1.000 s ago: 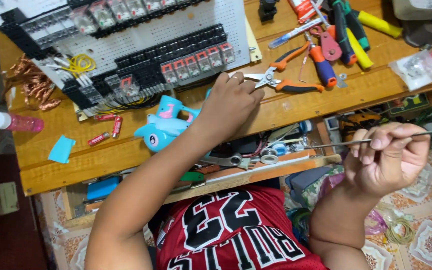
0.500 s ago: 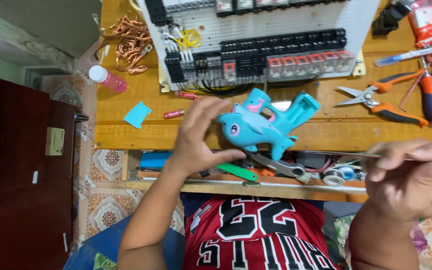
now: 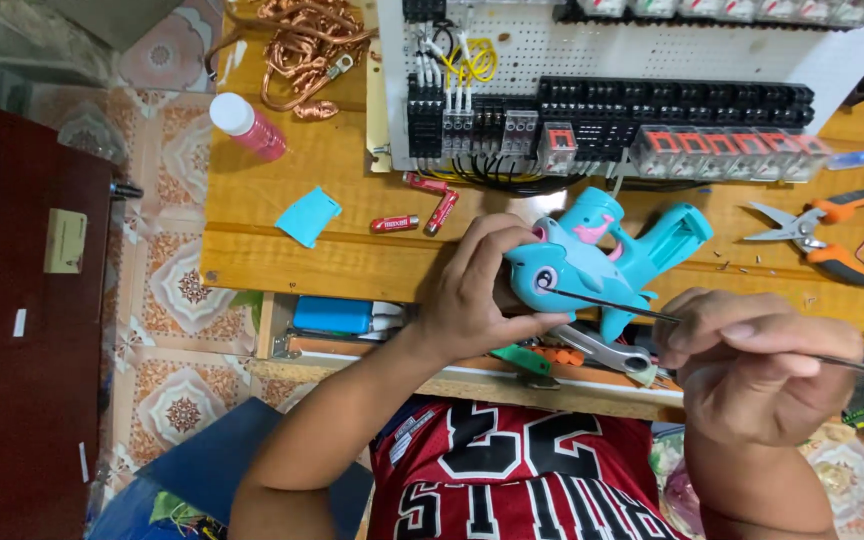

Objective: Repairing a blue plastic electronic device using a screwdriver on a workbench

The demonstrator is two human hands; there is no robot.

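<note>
My left hand point(image 3: 472, 300) grips a turquoise dolphin-shaped toy gun point(image 3: 602, 255) by its head end, over the front edge of the wooden workbench point(image 3: 282, 260). My right hand point(image 3: 752, 370) is closed on a thin metal rod-like tool point(image 3: 612, 305). The tool's tip rests against the side of the toy's head, near the painted eye. The tool's far end sticks out to the right past my fingers.
A white perforated panel with black relays and terminal blocks point(image 3: 652, 130) lies at the back of the bench. Copper wire coils point(image 3: 297, 40), a pink bottle point(image 3: 249, 127), red batteries point(image 3: 394, 223), a small turquoise cover point(image 3: 309, 215) and orange-handled cutters point(image 3: 832, 240) lie around. A wrench point(image 3: 607, 350) sits on the shelf below.
My left hand took up the toy from the bench and brought it to the front edge. My right hand moved the thin tool in until its tip met the toy's head.
</note>
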